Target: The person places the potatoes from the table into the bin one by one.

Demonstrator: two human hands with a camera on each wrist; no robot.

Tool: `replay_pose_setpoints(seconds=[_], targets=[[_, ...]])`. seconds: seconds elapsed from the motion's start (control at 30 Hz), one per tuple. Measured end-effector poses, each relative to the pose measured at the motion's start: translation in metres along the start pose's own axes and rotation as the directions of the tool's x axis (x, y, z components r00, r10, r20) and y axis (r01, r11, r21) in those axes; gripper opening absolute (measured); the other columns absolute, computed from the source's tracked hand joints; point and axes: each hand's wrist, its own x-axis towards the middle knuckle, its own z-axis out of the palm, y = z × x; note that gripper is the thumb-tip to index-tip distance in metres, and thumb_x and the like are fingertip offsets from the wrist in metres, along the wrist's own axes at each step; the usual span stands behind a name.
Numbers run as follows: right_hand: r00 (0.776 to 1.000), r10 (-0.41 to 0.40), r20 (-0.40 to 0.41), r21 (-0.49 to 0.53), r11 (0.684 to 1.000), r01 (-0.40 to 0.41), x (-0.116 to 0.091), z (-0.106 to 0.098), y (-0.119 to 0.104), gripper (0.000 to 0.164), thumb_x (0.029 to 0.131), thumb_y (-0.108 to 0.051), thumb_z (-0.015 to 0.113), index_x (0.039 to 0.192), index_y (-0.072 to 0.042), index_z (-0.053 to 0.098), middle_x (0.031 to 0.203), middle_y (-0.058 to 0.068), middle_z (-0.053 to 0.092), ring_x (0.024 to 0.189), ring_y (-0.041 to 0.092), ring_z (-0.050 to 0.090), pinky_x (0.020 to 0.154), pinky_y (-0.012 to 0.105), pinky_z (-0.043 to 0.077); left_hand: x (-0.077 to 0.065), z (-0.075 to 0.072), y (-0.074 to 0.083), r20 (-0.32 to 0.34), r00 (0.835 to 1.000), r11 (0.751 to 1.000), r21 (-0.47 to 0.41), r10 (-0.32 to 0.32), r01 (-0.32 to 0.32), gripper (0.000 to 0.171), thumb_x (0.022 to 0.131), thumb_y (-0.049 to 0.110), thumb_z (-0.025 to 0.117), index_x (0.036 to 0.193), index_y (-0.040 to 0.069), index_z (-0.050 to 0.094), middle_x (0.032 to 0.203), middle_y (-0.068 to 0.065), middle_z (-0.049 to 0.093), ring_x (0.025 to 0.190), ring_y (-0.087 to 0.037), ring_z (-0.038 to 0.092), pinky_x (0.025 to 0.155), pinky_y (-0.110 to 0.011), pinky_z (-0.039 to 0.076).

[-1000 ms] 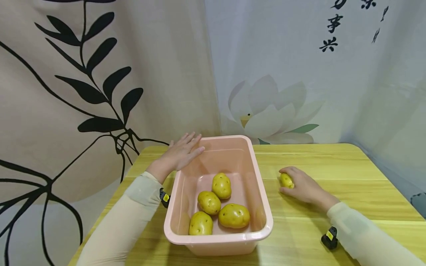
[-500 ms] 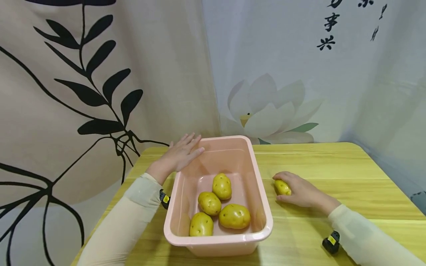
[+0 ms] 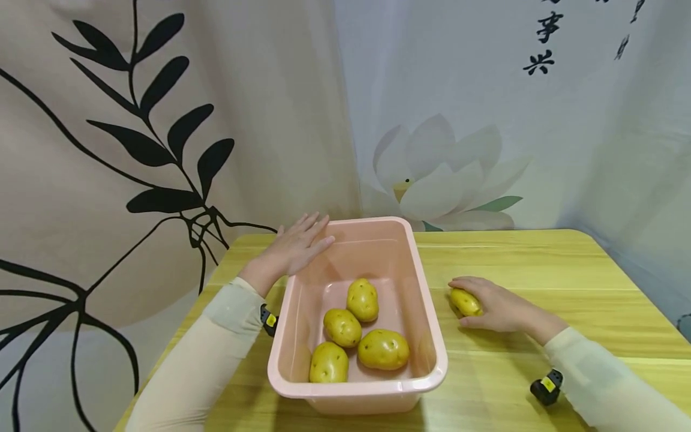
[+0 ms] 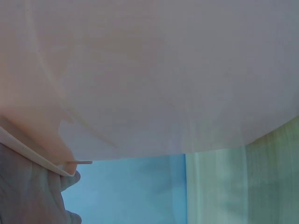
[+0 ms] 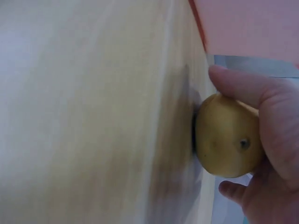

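Note:
A pink plastic basin [image 3: 356, 390] stands on the table, with several yellow-brown potatoes [image 3: 382, 350] on its floor. My left hand [image 3: 291, 249] rests over its far left rim, fingers extended. In the left wrist view the basin's outer wall [image 4: 154, 84] fills most of the picture, and part of that hand shows below the rim. To the right of the basin my right hand [image 3: 502, 306] holds another potato [image 3: 465, 302] low at the tabletop. The right wrist view shows the thumb on one side of this potato [image 5: 229, 135] and fingers on the other.
The light wooden table [image 3: 502, 255] reaches back to a hanging curtain [image 3: 281, 120] printed with dark leaves and a pale lotus. A small black device [image 3: 546, 387] is strapped at the right wrist, another [image 3: 268, 320] at the left.
My right hand has shifted a little toward the basin and nearer to me with the potato, then slightly back to the right. The left hand and the basin stay put; the head view drifts slightly.

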Motion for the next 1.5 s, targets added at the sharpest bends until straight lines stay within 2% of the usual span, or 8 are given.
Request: replay_pose_setpoints(seconds=[0.27, 0.5, 0.63, 0.73, 0.87, 1.0, 1.2, 1.5], targets=[[0.998, 0.047, 0.048, -0.015, 0.999, -0.046, -0.004, -0.011, -0.003, 0.076, 0.077, -0.02, 0.079, 0.143, -0.007, 0.043, 0.145, 0.018, 0.042, 0.128, 0.039, 0.042, 0.101, 0.059, 0.036, 0.0, -0.002, 0.0, 0.006, 1.0, 1.0, -0.005, 0.0, 0.0, 0.079, 0.091, 0.074, 0.01, 0.156, 0.029, 0.009, 0.161, -0.001, 0.0, 0.147, -0.025, -0.004, 0.11, -0.065, 0.0], [0.994, 0.091, 0.054, -0.077, 0.993, -0.087, -0.003, -0.011, -0.005, 0.079, 0.069, -0.006, 0.072, 0.143, -0.007, 0.043, 0.143, 0.02, 0.042, 0.125, 0.04, 0.044, 0.096, 0.059, 0.041, 0.001, -0.002, -0.001, 0.006, 1.0, 1.0, -0.011, 0.007, -0.007, 0.08, 0.09, 0.075, 0.009, 0.156, 0.029, 0.009, 0.161, -0.001, -0.001, 0.147, -0.025, -0.004, 0.11, -0.065, -0.001], [0.996, 0.092, 0.012, -0.113, 0.989, -0.09, 0.0, -0.006, -0.007, 0.071, 0.072, -0.014, 0.074, 0.138, -0.009, 0.049, 0.135, 0.018, 0.05, 0.116, 0.035, 0.05, 0.09, 0.055, 0.045, 0.0, 0.0, -0.001, 0.008, 1.0, 1.0, -0.007, 0.009, -0.009, 0.08, 0.09, 0.075, 0.008, 0.156, 0.028, 0.01, 0.162, -0.003, 0.001, 0.147, -0.026, -0.004, 0.109, -0.065, 0.0], [0.995, 0.091, -0.028, -0.129, 0.987, -0.094, 0.003, -0.002, -0.005, 0.065, 0.077, -0.031, 0.079, 0.133, -0.011, 0.053, 0.128, 0.016, 0.054, 0.11, 0.032, 0.053, 0.086, 0.053, 0.047, 0.0, -0.001, -0.001, 0.011, 1.0, 1.0, -0.006, 0.007, -0.007, 0.08, 0.09, 0.075, 0.009, 0.156, 0.029, 0.008, 0.162, -0.003, 0.001, 0.147, -0.026, -0.004, 0.109, -0.066, 0.0], [0.992, 0.109, -0.07, -0.127, 0.985, -0.118, 0.006, 0.002, -0.002, 0.069, 0.076, -0.05, 0.078, 0.129, -0.013, 0.055, 0.122, 0.014, 0.058, 0.104, 0.031, 0.055, 0.084, 0.053, 0.048, 0.001, -0.001, -0.001, 0.009, 1.0, 1.0, -0.01, 0.01, -0.01, 0.08, 0.09, 0.075, 0.009, 0.156, 0.029, 0.008, 0.161, -0.002, 0.0, 0.147, -0.026, -0.004, 0.109, -0.066, -0.001], [0.988, 0.121, -0.092, -0.111, 0.985, -0.131, 0.009, 0.004, 0.002, 0.067, 0.076, -0.05, 0.078, 0.126, -0.011, 0.057, 0.117, 0.013, 0.061, 0.1, 0.03, 0.057, 0.083, 0.052, 0.048, 0.001, -0.002, -0.001, 0.011, 1.0, 1.0, -0.006, 0.01, -0.01, 0.08, 0.09, 0.075, 0.009, 0.156, 0.029, 0.008, 0.161, -0.001, -0.001, 0.147, -0.026, -0.004, 0.109, -0.065, -0.001], [0.986, 0.151, -0.075, -0.106, 0.982, -0.158, 0.013, 0.003, 0.006, 0.067, 0.075, -0.048, 0.08, 0.126, -0.01, 0.058, 0.117, 0.011, 0.062, 0.102, 0.029, 0.058, 0.086, 0.052, 0.048, 0.0, -0.002, -0.002, 0.015, 1.0, 1.0, -0.012, 0.007, -0.007, 0.079, 0.091, 0.075, 0.01, 0.156, 0.03, 0.007, 0.161, -0.001, -0.002, 0.147, -0.025, -0.005, 0.109, -0.065, -0.003], [0.992, 0.107, -0.068, -0.129, 0.985, -0.115, 0.016, 0.001, 0.006, 0.066, 0.073, -0.042, 0.083, 0.124, -0.009, 0.06, 0.113, 0.01, 0.064, 0.097, 0.026, 0.059, 0.083, 0.048, 0.049, 0.001, -0.002, -0.002, 0.015, 1.0, 1.0, 0.0, 0.004, -0.004, 0.078, 0.091, 0.074, 0.01, 0.155, 0.03, 0.007, 0.161, -0.001, -0.001, 0.147, -0.026, -0.004, 0.11, -0.065, -0.001]])
